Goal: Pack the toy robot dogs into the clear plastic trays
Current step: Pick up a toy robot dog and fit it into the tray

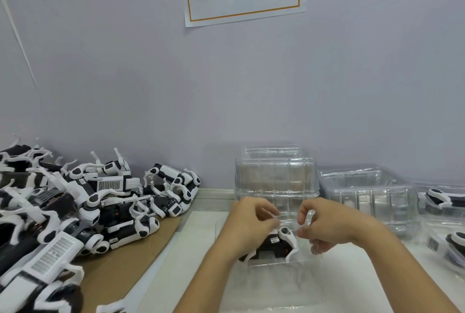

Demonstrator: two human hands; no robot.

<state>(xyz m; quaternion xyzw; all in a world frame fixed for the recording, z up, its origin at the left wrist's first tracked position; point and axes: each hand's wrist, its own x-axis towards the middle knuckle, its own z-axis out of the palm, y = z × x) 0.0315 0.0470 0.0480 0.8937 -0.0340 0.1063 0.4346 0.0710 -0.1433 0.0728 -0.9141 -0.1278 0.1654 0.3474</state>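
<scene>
- Here the pile of loose toy dogs (83,209) lies at the left on brown cardboard (130,257), well apart from the work.
- The stack of empty trays (275,176) stands just behind both hands.
- The clear tray (305,262) in work lies on the white table (191,257), with one toy dog (279,243) inside.
- The dog's long axis seems to run left to right; which end is the head I cannot tell.
- Left hand (247,224) — fingers curled over the dog's body, gripping it.
- Right hand (327,224) — fingertips pinched on thin clear plastic; better to hold the edge open and press the dog down flat.
</scene>
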